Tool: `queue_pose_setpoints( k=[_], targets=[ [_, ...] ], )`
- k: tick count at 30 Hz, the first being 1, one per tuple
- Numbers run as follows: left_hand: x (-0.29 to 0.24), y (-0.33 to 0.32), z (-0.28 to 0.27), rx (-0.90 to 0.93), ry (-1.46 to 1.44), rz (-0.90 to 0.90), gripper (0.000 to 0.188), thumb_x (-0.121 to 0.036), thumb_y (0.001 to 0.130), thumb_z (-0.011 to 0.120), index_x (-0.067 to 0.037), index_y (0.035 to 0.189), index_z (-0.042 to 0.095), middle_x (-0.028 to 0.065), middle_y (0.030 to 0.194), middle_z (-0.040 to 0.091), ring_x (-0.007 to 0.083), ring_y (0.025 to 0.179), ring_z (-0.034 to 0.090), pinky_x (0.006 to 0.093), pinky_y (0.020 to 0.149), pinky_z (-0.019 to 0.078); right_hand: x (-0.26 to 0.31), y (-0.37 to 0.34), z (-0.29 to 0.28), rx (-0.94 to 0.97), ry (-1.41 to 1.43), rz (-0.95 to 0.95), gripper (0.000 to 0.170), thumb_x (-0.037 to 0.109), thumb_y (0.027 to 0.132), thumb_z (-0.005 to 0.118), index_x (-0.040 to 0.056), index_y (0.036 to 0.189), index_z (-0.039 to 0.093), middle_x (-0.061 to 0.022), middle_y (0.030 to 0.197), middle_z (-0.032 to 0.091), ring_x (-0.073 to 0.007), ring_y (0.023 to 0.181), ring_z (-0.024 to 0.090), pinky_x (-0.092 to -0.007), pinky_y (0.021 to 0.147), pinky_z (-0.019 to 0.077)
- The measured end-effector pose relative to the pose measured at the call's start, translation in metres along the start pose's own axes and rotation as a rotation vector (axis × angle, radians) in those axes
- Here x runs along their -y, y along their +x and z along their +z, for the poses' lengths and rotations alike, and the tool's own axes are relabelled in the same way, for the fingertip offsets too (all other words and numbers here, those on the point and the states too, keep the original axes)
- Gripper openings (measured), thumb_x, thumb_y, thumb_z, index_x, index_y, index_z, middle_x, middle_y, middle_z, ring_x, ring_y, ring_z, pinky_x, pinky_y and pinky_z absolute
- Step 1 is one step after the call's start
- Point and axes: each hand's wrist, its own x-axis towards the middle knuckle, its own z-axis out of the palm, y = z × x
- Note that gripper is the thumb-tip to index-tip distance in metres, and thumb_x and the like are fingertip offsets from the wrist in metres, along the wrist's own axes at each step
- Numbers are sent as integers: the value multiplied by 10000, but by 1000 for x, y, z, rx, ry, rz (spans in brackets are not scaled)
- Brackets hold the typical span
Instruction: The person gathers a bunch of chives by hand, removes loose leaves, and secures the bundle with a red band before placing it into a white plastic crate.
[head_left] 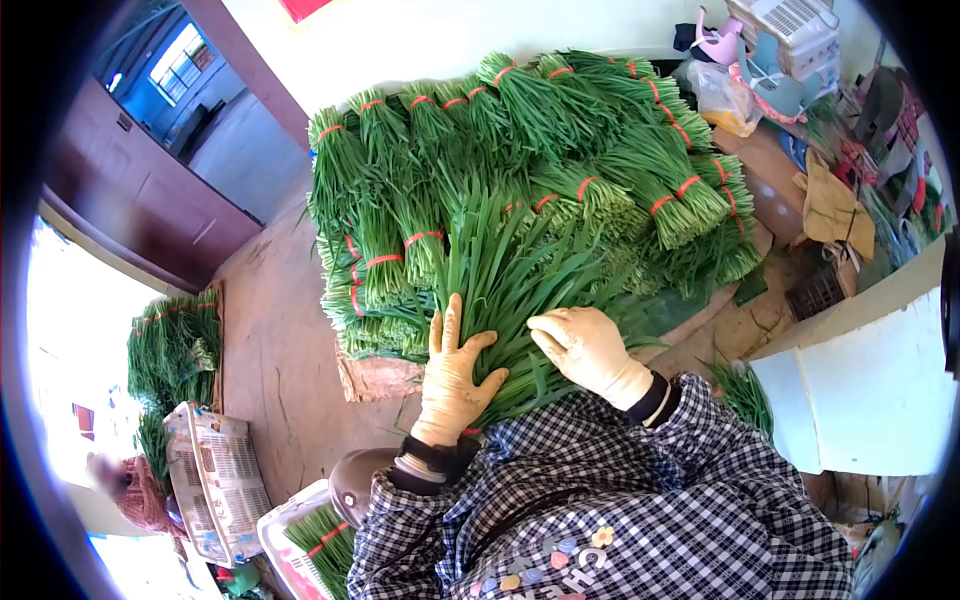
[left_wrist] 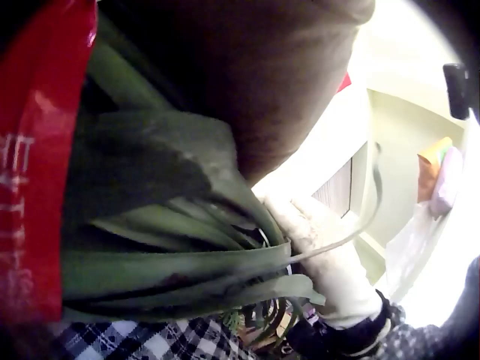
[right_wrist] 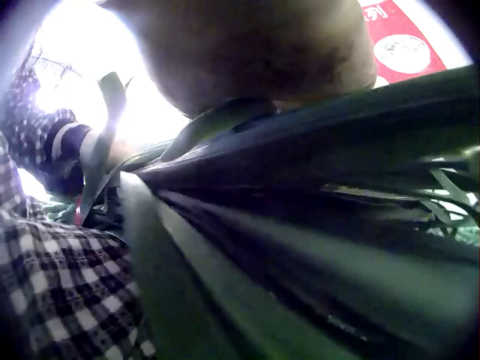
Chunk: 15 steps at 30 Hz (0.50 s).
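In the head view a loose bunch of long green leaves (head_left: 520, 290) lies in front of the person. The left hand (head_left: 455, 380), in a pale glove, rests on its left side with the fingers spread. On the right side, the gloved right hand (head_left: 585, 350) touches the leaves with its fingers bent inward; whether it pinches any is hidden. A red band (head_left: 472, 431) shows below the left hand. Both wrist views are filled with leaves (left_wrist: 172, 262) close up; the right hand (left_wrist: 322, 255) appears beyond them in the left wrist view.
Behind the bunch, banded green bundles (head_left: 385, 230) lie piled on the floor. At the left stand a lined basket (head_left: 215, 480) and more bundles (head_left: 175, 335). A crate holding a bundle (head_left: 325, 540) is near the left elbow. A white surface (head_left: 860, 370) stands at the right.
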Motion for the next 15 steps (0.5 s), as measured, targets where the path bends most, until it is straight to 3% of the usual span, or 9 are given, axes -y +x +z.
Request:
queue_pose_setpoints(
  k=[1,3,4,5,7,8,9,11,15],
  targets=[
    [1,-1,1,0,-1,-7,588,-189,731,897,-125,1280,697,198,1749,130,520,1533,232,545,1230,321,0,-6,5,6,4,-1,109,147,916,710,97,1012,710,-88,866,728,-296,726,682,-406,664,538],
    [3,-1,2,-17,-4,-2,578,-193,737,893,-124,1277,698,192,1750,130,524,1530,237,549,1227,326,-3,-15,11,-77,119,185,103,160,933,718,79,996,705,-104,865,728,-313,738,687,-398,665,547],
    [2,-1,2,-15,-6,-1,578,-193,737,893,-124,1277,698,192,1750,130,524,1530,237,549,1227,326,-5,-16,11,30,144,335,136,183,964,714,61,1024,711,-105,872,741,-310,738,702,-371,672,557],
    [1,0,2,-8,7,-1,576,-193,739,891,-123,1276,698,191,1749,133,524,1530,238,553,1223,332,-12,-19,16,28,142,337,136,183,964,714,61,1024,711,-105,872,741,-310,738,702,-371,672,557],
    [-1,1,2,-2,20,-1,573,-193,741,889,-121,1276,698,190,1749,135,524,1529,239,557,1220,339,-21,-17,24,0,345,507,192,213,982,710,50,1083,717,-115,906,754,-262,764,722,-338,687,558],
    [-1,1,3,4,15,-5,572,-192,742,888,-119,1276,697,190,1748,138,525,1528,239,560,1217,345,-23,-14,19,84,501,669,298,292,986,736,25,1118,719,-104,910,759,-187,760,712,-304,684,548],
    [-2,2,4,9,10,-8,571,-190,742,886,-117,1276,696,190,1746,142,526,1528,238,564,1214,351,-23,-10,16,83,500,669,298,292,986,736,25,1118,719,-104,910,759,-187,760,712,-304,684,548],
    [-4,3,3,8,10,-4,569,-184,745,883,-114,1277,694,191,1745,144,526,1529,236,564,1214,352,-22,-1,15,214,718,906,400,367,977,758,-10,1105,717,-79,901,747,-153,722,670,-297,665,535],
    [-4,1,6,3,24,11,547,-160,764,862,-107,1281,690,197,1742,150,526,1531,233,558,1214,355,-26,9,21,260,760,1022,413,382,970,766,-20,1053,728,-55,827,730,-105,651,609,-264,612,493]
  ],
)
